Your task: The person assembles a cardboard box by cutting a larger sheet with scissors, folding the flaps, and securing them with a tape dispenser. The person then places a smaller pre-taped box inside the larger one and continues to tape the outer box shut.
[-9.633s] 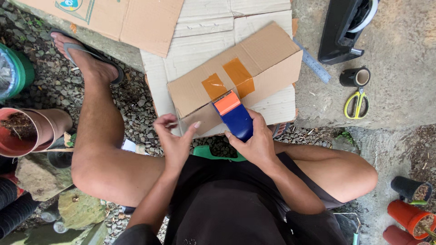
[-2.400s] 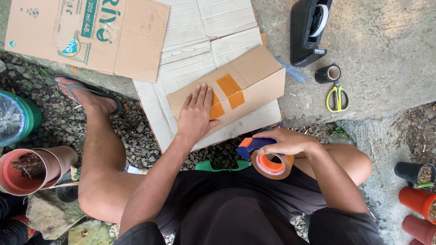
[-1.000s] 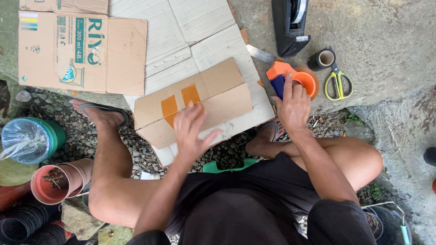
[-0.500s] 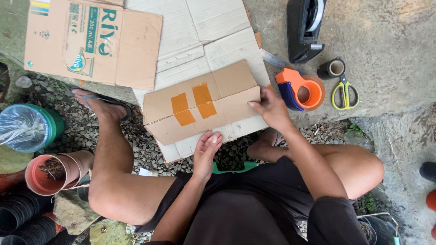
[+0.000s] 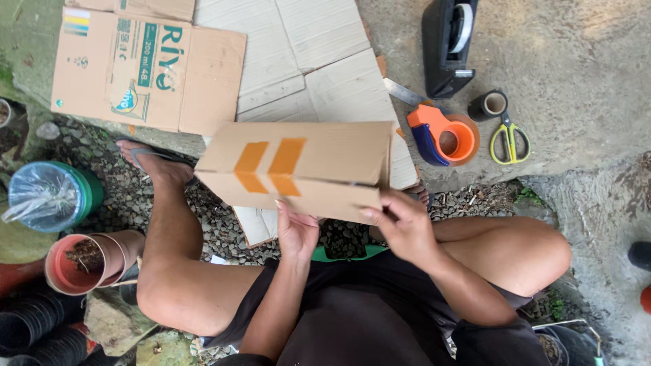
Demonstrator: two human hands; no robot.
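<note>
Flattened cardboard: I see sheets spread on the concrete ground beyond my knees.
Cardboard box: raised above my lap, two orange tape strips on top.
Hands: my left hand is closed on the box's near lower edge; my right hand grips its near right corner.
Tape dispenser: orange, on the ground right of the box, beside yellow scissors.

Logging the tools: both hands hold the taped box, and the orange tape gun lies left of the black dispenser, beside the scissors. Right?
Not quite. The head view shows the tape gun below the black dispenser, not left. Both hands, left and right, hold the box; the scissors lie beside the gun.
</note>
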